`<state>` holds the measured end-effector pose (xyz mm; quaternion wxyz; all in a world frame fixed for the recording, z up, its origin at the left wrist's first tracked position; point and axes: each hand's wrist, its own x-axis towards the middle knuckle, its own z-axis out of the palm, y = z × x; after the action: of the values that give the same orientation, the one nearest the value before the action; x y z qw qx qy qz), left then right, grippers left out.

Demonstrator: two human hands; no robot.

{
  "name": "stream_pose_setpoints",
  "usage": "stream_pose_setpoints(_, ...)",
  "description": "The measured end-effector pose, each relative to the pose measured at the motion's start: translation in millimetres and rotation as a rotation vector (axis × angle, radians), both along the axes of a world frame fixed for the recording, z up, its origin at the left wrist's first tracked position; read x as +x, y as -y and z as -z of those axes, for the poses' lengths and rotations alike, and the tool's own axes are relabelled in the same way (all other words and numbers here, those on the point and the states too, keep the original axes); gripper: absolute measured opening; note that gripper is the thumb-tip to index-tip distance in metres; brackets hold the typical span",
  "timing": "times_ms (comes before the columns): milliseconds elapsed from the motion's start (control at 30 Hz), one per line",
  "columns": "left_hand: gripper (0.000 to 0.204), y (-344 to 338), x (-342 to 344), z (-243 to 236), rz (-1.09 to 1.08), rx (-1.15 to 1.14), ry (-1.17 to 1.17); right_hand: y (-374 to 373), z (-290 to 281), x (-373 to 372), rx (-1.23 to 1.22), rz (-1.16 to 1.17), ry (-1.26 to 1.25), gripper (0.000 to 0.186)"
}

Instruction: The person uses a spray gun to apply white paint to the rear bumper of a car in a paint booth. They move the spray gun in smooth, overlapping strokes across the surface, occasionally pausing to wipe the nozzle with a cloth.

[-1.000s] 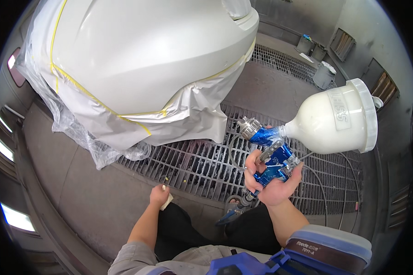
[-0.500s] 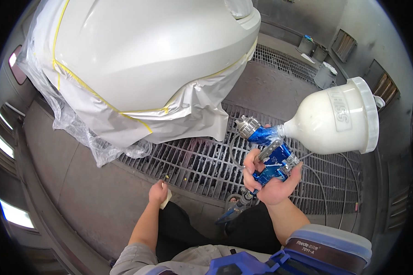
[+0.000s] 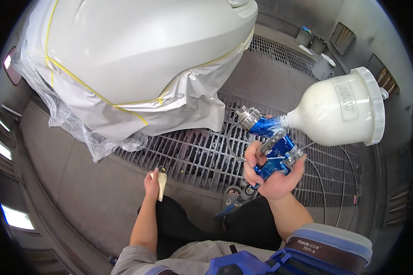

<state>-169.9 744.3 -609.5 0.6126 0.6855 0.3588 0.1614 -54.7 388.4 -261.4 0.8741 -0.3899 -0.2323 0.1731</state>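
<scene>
Sheeting of clear, crumpled plastic (image 3: 64, 114) along the left side of the frame, beside silvery-grey masking sheet (image 3: 101, 121), narrow yellow tape (image 3: 78, 81) and, at upper left, the white, smoothly curved body panel (image 3: 147, 55). All slightly higher and further left in the frame than half a second ago, probably from a small turn of the head; no visible alteration on the panel itself.

Left of centre, low in the frame, the left hand (image 3: 151, 183), a little higher than half a second ago, with a flat, cream-coloured, cloth-like piece (image 3: 162, 185) now turned to show far more of its face. Pinched narrowly near the upper end, thumb uppermost; exact material impossible to tell. Farther along, across the middle, dark metal floor grating (image 3: 188, 146).

Right of centre, the blue-bodied metal spray gun (image 3: 280, 149), silver nozzle (image 3: 248, 118) toward the upper left, facing the panel but well apart from it. Held firmly in the right hand (image 3: 280, 185), fingers curled around the front of the handle, thumb behind by the silver fittings. Trigger pulled or not: cannot tell. No mist visible. Farthest right, the large, white, translucent plastic cup (image 3: 332, 112), attached to the gun and tipped sideways, now slightly higher and further right. Judged as a slight re-angling of the gun, not a fresh stage of the work.
</scene>
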Motion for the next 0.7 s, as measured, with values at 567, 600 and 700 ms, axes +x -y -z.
stream_pose_setpoints(567,0.022,18,14,14,0.095,-0.459,0.077,-1,2,-1,-0.024,-0.005,-0.067,0.101)
stream_pose_setpoints(600,0.019,16,13,15,0.072,-0.494,0.087,-1,3,-1,-0.031,-0.007,-0.061,0.101)
stream_pose_setpoints(700,0.021,14,12,18,0.086,-0.481,0.117,0,3,-1,-0.025,-0.008,-0.075,0.100)
